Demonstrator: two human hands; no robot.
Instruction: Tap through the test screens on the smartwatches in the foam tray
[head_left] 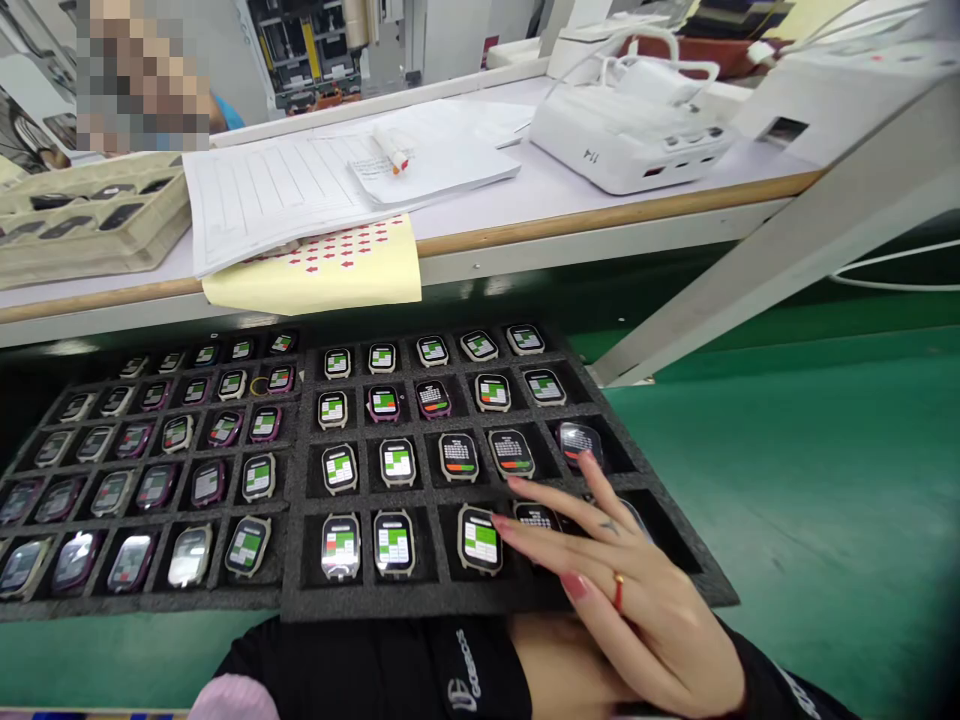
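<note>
My right hand (630, 580) reaches in from the right over a black foam tray (442, 598), palm down with its fingers spread. One fingertip is at the edge of a smartwatch (480, 540) with a green and white screen. Another fingertip lies over a dark-screened smartwatch (580, 443) in the right column. Under the hand, a smartwatch with white text (536, 516) is partly covered. My left forearm (559, 665), in a black sleeve, crosses the bottom of the view; the fingers of that hand are hidden.
A second foam tray (142, 597) of smartwatches adjoins on the left. Above, a shelf (480, 238) carries papers (270, 190), a marker (390, 150), a white charger box (622, 140) with cables and a beige bin (90, 240). A slanted white post (750, 250) stands right. Another person is at upper left.
</note>
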